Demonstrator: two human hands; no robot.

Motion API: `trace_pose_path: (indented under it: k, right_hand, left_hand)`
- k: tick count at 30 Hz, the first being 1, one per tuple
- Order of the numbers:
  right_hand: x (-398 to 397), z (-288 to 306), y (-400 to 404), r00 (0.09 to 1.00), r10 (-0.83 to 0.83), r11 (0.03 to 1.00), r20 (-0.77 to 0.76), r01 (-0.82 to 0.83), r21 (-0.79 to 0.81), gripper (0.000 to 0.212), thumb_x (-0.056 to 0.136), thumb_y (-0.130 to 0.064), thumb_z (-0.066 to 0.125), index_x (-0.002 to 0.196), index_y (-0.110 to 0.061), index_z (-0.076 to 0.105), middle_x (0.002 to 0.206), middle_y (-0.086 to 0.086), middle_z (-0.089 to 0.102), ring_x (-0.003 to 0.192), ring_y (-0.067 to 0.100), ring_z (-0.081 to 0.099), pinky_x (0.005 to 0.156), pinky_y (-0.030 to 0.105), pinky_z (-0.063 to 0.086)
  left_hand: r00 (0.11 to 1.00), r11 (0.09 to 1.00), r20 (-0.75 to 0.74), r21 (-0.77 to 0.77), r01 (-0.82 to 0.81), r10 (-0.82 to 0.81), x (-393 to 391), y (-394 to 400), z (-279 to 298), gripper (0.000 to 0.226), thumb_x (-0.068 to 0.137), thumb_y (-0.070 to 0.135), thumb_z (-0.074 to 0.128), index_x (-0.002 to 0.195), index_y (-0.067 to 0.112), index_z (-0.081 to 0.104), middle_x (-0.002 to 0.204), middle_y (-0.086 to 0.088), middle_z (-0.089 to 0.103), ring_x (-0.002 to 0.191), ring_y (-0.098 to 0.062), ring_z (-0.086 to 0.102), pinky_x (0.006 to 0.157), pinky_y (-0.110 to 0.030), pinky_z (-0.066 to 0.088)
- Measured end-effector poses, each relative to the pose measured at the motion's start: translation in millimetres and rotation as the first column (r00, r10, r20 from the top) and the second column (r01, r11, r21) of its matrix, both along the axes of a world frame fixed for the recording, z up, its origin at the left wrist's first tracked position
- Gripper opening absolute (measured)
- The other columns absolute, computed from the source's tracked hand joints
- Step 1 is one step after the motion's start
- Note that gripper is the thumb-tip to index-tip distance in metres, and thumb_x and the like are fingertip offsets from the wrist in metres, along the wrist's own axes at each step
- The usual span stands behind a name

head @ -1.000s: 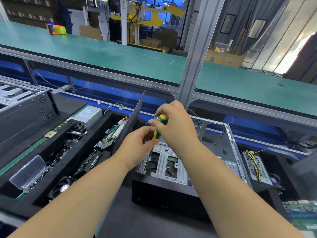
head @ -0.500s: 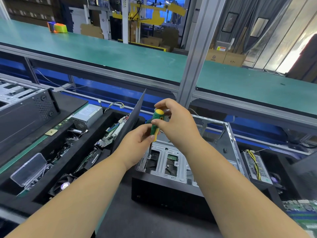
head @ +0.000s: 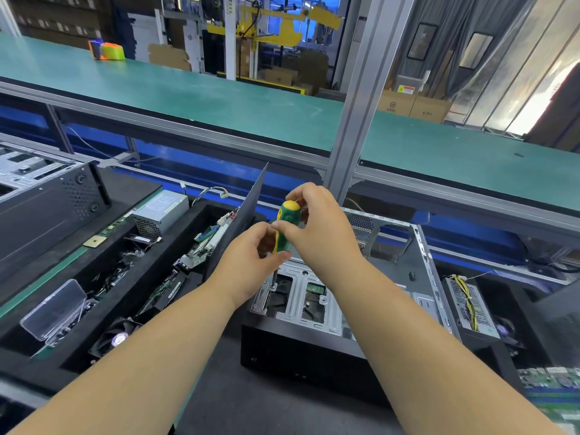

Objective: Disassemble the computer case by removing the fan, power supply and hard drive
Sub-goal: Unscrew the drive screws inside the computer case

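An open black computer case lies in front of me with a silver drive cage at its near end. A hard drive shows through the cage's openings. A green-and-yellow screwdriver stands upright, its tip on a screw at the cage's left edge. My right hand pinches the top of the handle. My left hand pinches the lower handle and shaft. The case's inner floor beyond the cage looks bare.
A black bin on the left holds a power supply, circuit boards, a fan and a clear plastic box. Another case sits far left. A power supply lies right. A metal post rises behind.
My right hand's fingers have shifted round the top of the handle, turning the screwdriver. The screwdriver stays on the same screw and the left hand keeps its hold.
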State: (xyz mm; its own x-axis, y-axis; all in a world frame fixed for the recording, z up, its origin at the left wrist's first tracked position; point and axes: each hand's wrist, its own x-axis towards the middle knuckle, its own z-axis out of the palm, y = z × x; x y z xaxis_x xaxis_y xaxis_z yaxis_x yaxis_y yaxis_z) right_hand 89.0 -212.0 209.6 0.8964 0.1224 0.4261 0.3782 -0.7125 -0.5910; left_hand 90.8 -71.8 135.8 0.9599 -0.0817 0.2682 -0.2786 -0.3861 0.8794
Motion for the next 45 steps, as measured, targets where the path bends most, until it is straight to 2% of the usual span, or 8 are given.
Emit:
trace_pose_path:
  k: [8, 11, 14, 18, 27, 34, 40, 45]
  right_hand:
    - [-1.1, 6.1, -2.6, 0.992, 0.066, 0.998, -0.109, -0.065, 0.017, 0.033, 0.090, -0.009, 0.063, 0.115, -0.025, 0.050, 0.113, -0.008, 0.058, 0.102, 0.013, 0.057, 0.090, 0.039, 0.051]
    - [-2.1, 6.4, -3.0, 0.988, 0.082, 0.996, -0.130, -0.078, 0.038, 0.036, 0.089, -0.004, 0.056, 0.117, -0.026, 0.049, 0.116, -0.007, 0.057, 0.103, 0.014, 0.056, 0.088, 0.036, 0.051]
    - [-2.6, 4.4, -1.5, 0.992, 0.093, 0.995, -0.088, -0.090, 0.035, 0.032, 0.086, -0.015, 0.065, 0.112, -0.029, 0.051, 0.114, -0.009, 0.051, 0.101, 0.009, 0.052, 0.085, 0.028, 0.045]
    - [0.8, 1.0, 0.3, 0.997, 0.067, 0.998, -0.039, -0.067, 0.013, 0.026, 0.085, -0.027, 0.074, 0.103, -0.030, 0.056, 0.108, -0.008, 0.045, 0.094, 0.006, 0.050, 0.079, 0.021, 0.042]
    - [-1.0, -3.5, 2.2, 0.999, 0.031, 0.999, -0.036, -0.031, 0.022, 0.038, 0.085, -0.027, 0.074, 0.117, -0.031, 0.053, 0.111, -0.011, 0.051, 0.104, 0.010, 0.051, 0.088, 0.029, 0.045]
    - [-0.7, -1.0, -2.2, 0.996, 0.043, 0.999, -0.081, -0.043, 0.010, 0.037, 0.091, -0.010, 0.056, 0.122, -0.030, 0.050, 0.117, -0.006, 0.055, 0.102, 0.016, 0.052, 0.088, 0.038, 0.048]
    - [-0.7, -2.5, -0.7, 0.996, 0.065, 0.997, -0.062, -0.062, 0.038, 0.034, 0.088, -0.025, 0.068, 0.116, -0.034, 0.051, 0.115, -0.010, 0.047, 0.097, 0.008, 0.053, 0.085, 0.028, 0.047]
    - [-0.2, -5.1, 0.6, 0.997, 0.060, 0.997, -0.048, -0.058, 0.049, 0.037, 0.087, -0.025, 0.073, 0.118, -0.033, 0.055, 0.112, -0.011, 0.052, 0.098, 0.006, 0.052, 0.080, 0.021, 0.044]
  left_hand:
    - [0.985, 0.987, -0.090, -0.084, 0.139, -0.147, -2.0, 2.7, -0.6, 0.035, 0.096, 0.019, 0.058, 0.128, 0.031, 0.054, 0.115, 0.017, 0.065, 0.108, 0.008, 0.058, 0.094, -0.017, 0.043]
    - [0.985, 0.979, -0.081, -0.143, 0.143, -0.155, -1.0, 0.9, -1.1, 0.031, 0.097, 0.012, 0.056, 0.121, 0.032, 0.058, 0.113, 0.014, 0.068, 0.108, 0.002, 0.061, 0.099, -0.023, 0.045]
    - [0.991, 0.980, -0.072, -0.172, 0.099, -0.112, 0.4, -0.2, -1.4, 0.025, 0.093, 0.012, 0.062, 0.112, 0.029, 0.063, 0.105, 0.010, 0.071, 0.103, -0.004, 0.064, 0.096, -0.027, 0.049]
    - [0.999, 0.995, -0.034, -0.093, 0.030, -0.034, -0.1, -1.0, -3.4, 0.016, 0.085, 0.019, 0.071, 0.097, 0.027, 0.063, 0.091, 0.005, 0.068, 0.083, -0.005, 0.063, 0.076, -0.014, 0.049]
    - [0.996, 0.995, 0.078, 0.090, -0.047, 0.040, 2.3, -2.2, -2.9, 0.020, 0.083, 0.029, 0.071, 0.073, 0.038, 0.056, 0.084, 0.009, 0.050, 0.076, 0.001, 0.050, 0.066, -0.005, 0.039]
    - [0.994, 0.993, -0.044, -0.078, 0.092, -0.096, 1.1, 3.8, -3.0, 0.024, 0.095, 0.018, 0.058, 0.110, 0.037, 0.063, 0.108, 0.012, 0.067, 0.102, 0.003, 0.061, 0.095, -0.025, 0.048]
    - [0.995, 0.989, -0.073, -0.133, 0.058, -0.069, 2.5, 1.3, -5.1, 0.017, 0.093, 0.020, 0.062, 0.108, 0.027, 0.064, 0.102, 0.010, 0.070, 0.101, -0.005, 0.065, 0.096, -0.034, 0.051]
    - [1.000, 0.999, -0.004, -0.037, -0.020, 0.020, 0.9, 0.5, -6.0, 0.017, 0.082, 0.029, 0.073, 0.092, 0.031, 0.059, 0.082, 0.007, 0.061, 0.074, -0.002, 0.056, 0.069, -0.012, 0.046]
